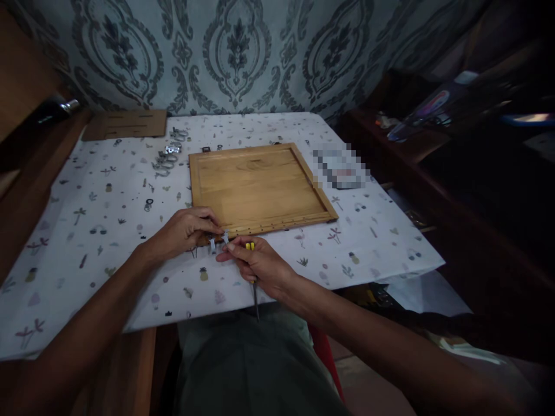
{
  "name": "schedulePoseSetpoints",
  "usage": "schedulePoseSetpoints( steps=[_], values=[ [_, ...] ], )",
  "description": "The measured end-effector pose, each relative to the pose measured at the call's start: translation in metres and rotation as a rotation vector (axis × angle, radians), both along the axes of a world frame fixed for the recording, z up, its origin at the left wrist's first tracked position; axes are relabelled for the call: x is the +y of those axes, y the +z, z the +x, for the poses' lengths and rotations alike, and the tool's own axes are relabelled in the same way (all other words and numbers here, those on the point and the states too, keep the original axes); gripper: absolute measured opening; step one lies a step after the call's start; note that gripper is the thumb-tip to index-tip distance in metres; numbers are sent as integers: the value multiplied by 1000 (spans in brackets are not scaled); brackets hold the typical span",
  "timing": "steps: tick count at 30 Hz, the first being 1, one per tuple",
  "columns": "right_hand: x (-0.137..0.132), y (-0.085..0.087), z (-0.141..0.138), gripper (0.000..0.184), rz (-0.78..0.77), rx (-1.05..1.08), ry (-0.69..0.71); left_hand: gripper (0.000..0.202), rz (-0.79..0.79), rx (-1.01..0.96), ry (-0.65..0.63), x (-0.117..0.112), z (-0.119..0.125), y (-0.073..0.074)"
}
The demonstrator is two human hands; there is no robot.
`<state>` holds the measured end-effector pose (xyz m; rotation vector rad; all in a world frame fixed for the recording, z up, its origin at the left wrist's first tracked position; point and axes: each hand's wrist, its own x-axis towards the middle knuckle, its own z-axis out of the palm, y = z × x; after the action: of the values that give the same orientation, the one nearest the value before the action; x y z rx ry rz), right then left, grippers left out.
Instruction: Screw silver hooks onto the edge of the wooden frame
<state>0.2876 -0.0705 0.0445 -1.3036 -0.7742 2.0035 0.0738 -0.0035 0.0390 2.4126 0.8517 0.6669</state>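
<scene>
Curled fingers of the right hand (262,266) half-hide a yellow-handled screwdriver (250,246) while pinching a small metal fitting (225,237) at the near edge of a wooden panel (255,185) on a printed tablecloth (125,254). The left hand (184,231), angled inward, covers the panel's near-left corner; whether its fingertips grip the fitting is unclear.

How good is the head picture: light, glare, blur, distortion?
Head view: dim overall, darkest at right; head view: glint on a shiny fitting left of the wooden panel, little detail in the small fitting between left hand and right hand; head view: bottle at right stretched and blurry; head view: flat item right of the panel pixelated.
</scene>
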Motion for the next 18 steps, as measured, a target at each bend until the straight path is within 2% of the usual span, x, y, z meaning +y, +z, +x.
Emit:
schedulePoseSetpoints(
  steps=[10,18],
  values=[
    [-1,11,-3,19,-47,19,-41,38,23,-16,-15,-3,0,0],
    [-1,5,-2,27,-14,52,-19,27,-25,-44,-31,-5,0,3]
  ],
)
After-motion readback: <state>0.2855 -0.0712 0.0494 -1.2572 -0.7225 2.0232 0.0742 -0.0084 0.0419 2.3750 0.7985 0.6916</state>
